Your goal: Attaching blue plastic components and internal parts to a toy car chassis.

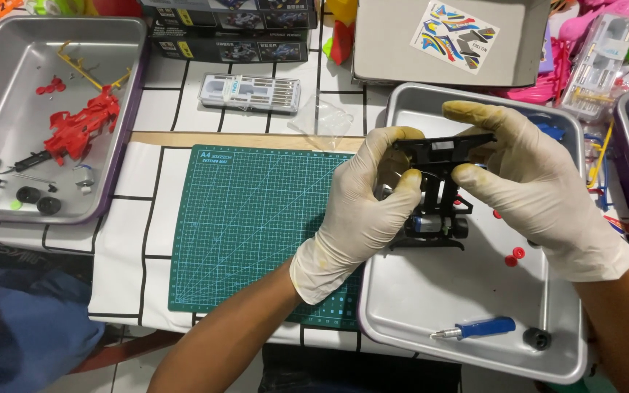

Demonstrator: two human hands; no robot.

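- Two gloved hands hold one black toy car chassis point(438, 196) above the near metal tray point(475, 342).
- left hand point(369, 204): fingers curled shut around the chassis's left side, thumb and fingertips pinching near the top bar; white glove, yellowed at the tips.
- right hand point(529, 182): closed on the chassis's right side, index finger laid along the top crossbar, thumb pressing from below.
- Chassis held roughly upright, wide black bar on top, small black wheels and a silvery motor-like part at its lower end; exact parts hard to make out, partly hidden by fingers.
- Near tray, right of centre: blue-handled screwdriver point(475, 328) lying near the front rim, one loose black wheel point(537, 338) just right of it, small red round pieces point(515, 256) under the right wrist.
- Green cutting mat point(249, 218) on the table left of the tray, left wrist over its right edge.
- Second metal tray point(9, 65) far left: red car body parts point(81, 127), yellow sprue bits, several black wheels point(38, 200), a small motor.
- Clear case of screwdriver bits point(250, 92) above the mat, crumpled clear plastic bag point(322, 120) beside it.
- Grey box with a coloured sticker sheet point(454, 35) at top, right of centre; dark kit boxes at top, left of it.
- Pink and green plastic clutter top right, another tray edge at far right.
- Blue cloth of someone's clothing at bottom left.
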